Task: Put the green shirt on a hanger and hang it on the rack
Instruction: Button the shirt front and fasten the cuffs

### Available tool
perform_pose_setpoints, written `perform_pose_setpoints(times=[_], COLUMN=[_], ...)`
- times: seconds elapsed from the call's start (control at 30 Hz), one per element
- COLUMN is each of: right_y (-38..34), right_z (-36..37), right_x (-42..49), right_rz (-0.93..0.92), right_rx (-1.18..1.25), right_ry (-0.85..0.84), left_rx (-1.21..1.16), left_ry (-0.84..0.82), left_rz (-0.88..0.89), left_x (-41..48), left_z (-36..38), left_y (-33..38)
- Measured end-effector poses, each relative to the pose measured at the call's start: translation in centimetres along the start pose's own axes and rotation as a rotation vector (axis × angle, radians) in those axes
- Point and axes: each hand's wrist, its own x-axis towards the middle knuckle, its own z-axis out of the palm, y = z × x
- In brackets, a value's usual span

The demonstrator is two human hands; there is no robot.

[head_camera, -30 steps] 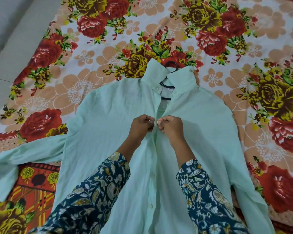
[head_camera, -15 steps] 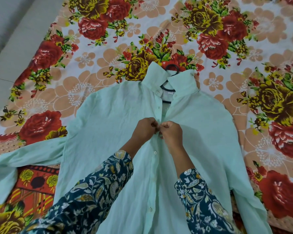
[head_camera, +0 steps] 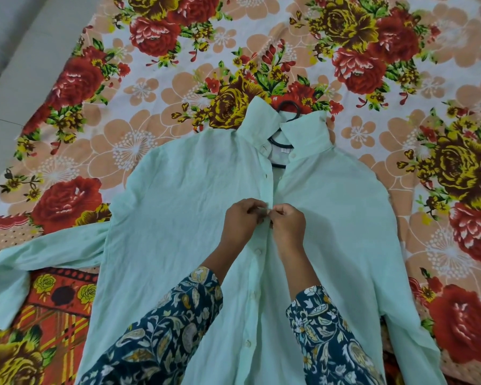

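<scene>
A pale green shirt [head_camera: 178, 212] lies flat and face up on a flowered bedsheet, sleeves spread to both sides. A black hanger [head_camera: 290, 109] sits inside it; only its hook and a bit of its neck show at the open collar. My left hand [head_camera: 240, 220] and my right hand [head_camera: 288, 226] meet at the shirt's front placket, below the collar. Each hand pinches one edge of the placket at a button. Buttons lower down the front look fastened.
The flowered bedsheet [head_camera: 150, 87] covers the whole surface around the shirt. A grey floor [head_camera: 14, 37] shows at the upper left past the sheet's edge. My dark patterned sleeves [head_camera: 161, 337] reach in from the bottom.
My hands have come a little closer together on the placket. The view has shifted slightly so the shirt sits lower in the frame.
</scene>
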Motion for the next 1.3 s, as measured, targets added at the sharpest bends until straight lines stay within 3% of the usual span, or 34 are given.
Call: perform_pose_setpoints(times=[0.2,0.43,0.6,0.7,0.83,0.9,1.03,1.1,1.2,1.3], right_y=[0.4,0.5,0.2,0.4,0.5,-0.1,-2.7,-4.1,-5.3,-5.4], right_z=[-0.5,-0.5,-0.4,-0.5,-0.6,-1.0,-1.6,-1.3,-0.5,0.1], right_x=[0.0,0.3,0.1,0.5,1.3,1.9,4.4,5.8,7.2,8.0], right_rz=[-0.017,-0.103,-0.151,-0.121,-0.053,-0.083,-0.160,-0.179,-0.198,-0.176], right_rx=[0.088,-0.023,-0.112,-0.083,-0.078,-0.174,-0.220,-0.257,-0.536,-0.732], right_ry=[-0.053,-0.041,-0.008,-0.003,-0.039,-0.022,0.038,0.013,-0.030,-0.051], left_rx=[0.037,0.592,0.793,0.713,0.454,0.456,0.649,0.807,1.020,1.003], left_ry=[-0.117,-0.244,-0.298,-0.342,-0.411,-0.366,-0.040,-0.011,0.008,0.049], left_rz=[-0.045,0.154,0.270,0.238,0.025,0.004,0.189,0.207,0.174,0.157], left_x=[1.2,2.3,2.6,2.9,3.5,3.8,5.2,5.9,6.8,7.5], left_z=[-0.6,-0.9,-1.0,-1.4,-1.6,-1.4,0.4,1.9,3.4,3.6], left_y=[0.9,1.9,2.3,2.6,2.1,2.2,3.8,4.4,4.2,4.2])
